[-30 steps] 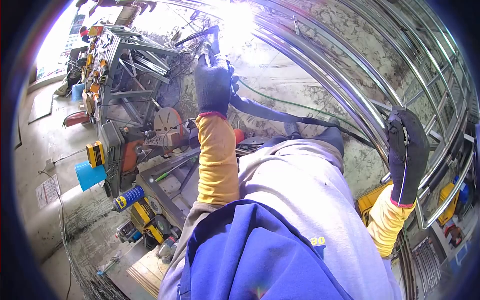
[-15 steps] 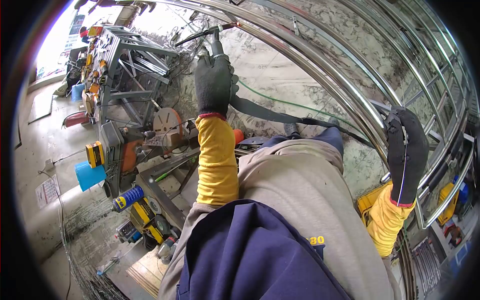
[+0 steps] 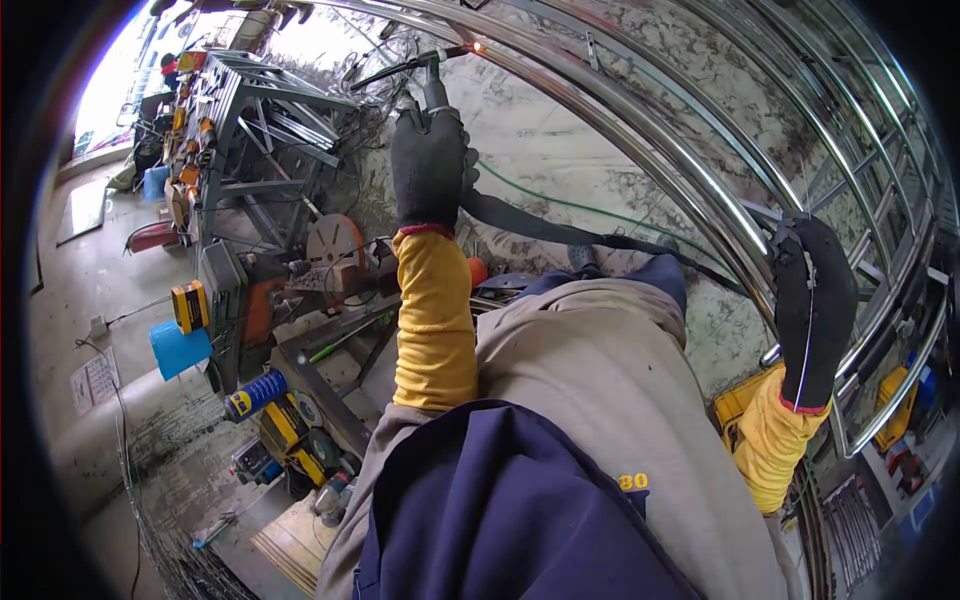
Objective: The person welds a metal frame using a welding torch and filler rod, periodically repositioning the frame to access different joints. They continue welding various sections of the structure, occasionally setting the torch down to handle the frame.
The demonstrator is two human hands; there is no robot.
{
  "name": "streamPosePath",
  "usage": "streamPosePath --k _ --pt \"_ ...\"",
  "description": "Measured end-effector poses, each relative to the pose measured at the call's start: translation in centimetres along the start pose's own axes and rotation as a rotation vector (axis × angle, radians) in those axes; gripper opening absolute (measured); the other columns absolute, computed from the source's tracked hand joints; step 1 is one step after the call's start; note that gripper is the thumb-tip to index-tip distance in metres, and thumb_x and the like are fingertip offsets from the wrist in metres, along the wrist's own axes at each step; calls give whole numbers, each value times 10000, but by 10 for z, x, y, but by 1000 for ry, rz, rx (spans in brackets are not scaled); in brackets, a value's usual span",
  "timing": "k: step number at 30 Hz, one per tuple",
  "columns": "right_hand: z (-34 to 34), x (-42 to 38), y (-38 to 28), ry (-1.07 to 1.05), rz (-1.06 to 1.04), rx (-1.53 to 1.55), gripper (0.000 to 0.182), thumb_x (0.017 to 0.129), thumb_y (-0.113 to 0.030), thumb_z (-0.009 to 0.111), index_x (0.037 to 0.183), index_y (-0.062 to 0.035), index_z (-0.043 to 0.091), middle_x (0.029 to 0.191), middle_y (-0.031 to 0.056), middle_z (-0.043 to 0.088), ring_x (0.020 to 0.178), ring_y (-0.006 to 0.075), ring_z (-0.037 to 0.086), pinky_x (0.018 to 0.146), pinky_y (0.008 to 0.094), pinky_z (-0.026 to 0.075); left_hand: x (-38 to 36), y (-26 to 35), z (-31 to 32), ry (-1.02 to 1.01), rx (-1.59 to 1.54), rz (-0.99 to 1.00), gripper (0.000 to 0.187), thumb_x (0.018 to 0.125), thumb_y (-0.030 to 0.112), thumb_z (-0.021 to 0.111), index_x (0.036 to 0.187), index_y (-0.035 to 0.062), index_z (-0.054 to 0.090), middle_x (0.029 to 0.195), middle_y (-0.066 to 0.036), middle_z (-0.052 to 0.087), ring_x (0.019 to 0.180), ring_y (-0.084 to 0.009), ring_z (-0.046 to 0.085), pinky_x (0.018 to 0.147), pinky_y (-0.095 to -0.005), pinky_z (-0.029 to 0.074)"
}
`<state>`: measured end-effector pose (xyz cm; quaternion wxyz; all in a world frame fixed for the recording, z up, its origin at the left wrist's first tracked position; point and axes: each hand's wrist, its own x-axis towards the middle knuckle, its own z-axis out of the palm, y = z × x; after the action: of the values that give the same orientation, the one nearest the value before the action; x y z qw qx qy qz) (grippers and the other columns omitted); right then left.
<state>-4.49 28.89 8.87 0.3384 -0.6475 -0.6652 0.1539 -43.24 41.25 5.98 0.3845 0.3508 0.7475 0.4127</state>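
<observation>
My left hand (image 3: 428, 168), in a black glove with a yellow sleeve, is closed around the handle of a TIG welding torch (image 3: 436, 94). The torch head lies against the end of a shiny curved metal tube (image 3: 600, 108), where a small orange-white glow shows. A dark sheathed cable (image 3: 530, 226) trails from that hand past my legs. My gloved right hand (image 3: 815, 300) is closed at the tubes on the right. A thin wire-like filler rod (image 3: 808, 330) runs along this hand; the fingertips are partly hidden.
Curved tubular railings (image 3: 840, 130) fill the right side. To the left are a metal stand (image 3: 245, 110) with tools and bars, a blue spray can (image 3: 256, 396) and a yellow-black angle grinder (image 3: 290, 432). A green hose (image 3: 570, 200) crosses the stained floor.
The glow at the torch tip has become brighter and more orange-white. Both hands stay in nearly the same place with the same grip.
</observation>
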Motion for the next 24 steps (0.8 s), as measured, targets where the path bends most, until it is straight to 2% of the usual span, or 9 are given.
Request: streamPosePath --k 7,9,10,12,15,18,21,24 --pt "1 -1 1 23 -15 -2 210 974 -92 742 1167 -10 749 1139 178 770 1058 312 757 973 409 571 2 -3 0 -2 9 -6 205 1031 216 605 1071 17 579 776 -56 629 564 -167 629 451 -317 485" --pt "-1 1 2 -7 -81 -20 213 975 -100 740 1166 -6 748 1129 172 769 1047 315 757 970 409 572 6 -9 -1 -18 -1 79 172 1053 184 577 1093 17 580 758 -43 625 551 -148 622 445 -307 486" --pt "-1 1 3 -7 -81 -20 213 975 -100 740 1166 -6 748 1129 172 769 1047 315 757 970 409 572 6 -9 -2 -28 -12 54 145 1066 157 557 1106 18 572 757 -40 629 550 -138 621 445 -306 491" --pt "-1 1 5 -13 -79 5 218 979 -109 736 1168 -2 746 1119 165 768 1041 321 756 970 407 574 8 -10 -4 -68 -19 58 176 1085 214 577 1125 45 602 822 -40 627 591 -139 623 482 -304 496" --pt "0 -1 1 2 -53 -26 225 972 -98 749 1173 2 745 1134 180 772 1055 330 757 969 412 574 4 -6 -4 -42 -48 7 255 1025 254 659 1115 22 606 857 -47 633 625 -155 632 498 -307 503" --pt "1 -2 3 22 -53 -26 235 961 -84 766 1180 1 745 1152 196 773 1067 337 759 968 416 575 3 -5 -3 -33 -28 -16 281 1004 261 676 1127 17 611 859 -42 637 635 -160 638 507 -307 509" --pt "1 -2 2 28 -29 -25 238 961 -83 768 1184 -2 746 1152 191 774 1070 336 758 969 417 575 -3 2 0 -14 -59 -17 195 1005 211 620 1038 27 561 787 -58 624 584 -169 636 463 -326 485" --pt "1 -2 5 17 -37 -4 237 962 -81 764 1186 -5 746 1154 189 774 1075 332 758 973 417 573 -4 3 1 -9 -20 3 191 1012 210 617 1034 30 560 783 -58 613 580 -168 631 458 -320 480"
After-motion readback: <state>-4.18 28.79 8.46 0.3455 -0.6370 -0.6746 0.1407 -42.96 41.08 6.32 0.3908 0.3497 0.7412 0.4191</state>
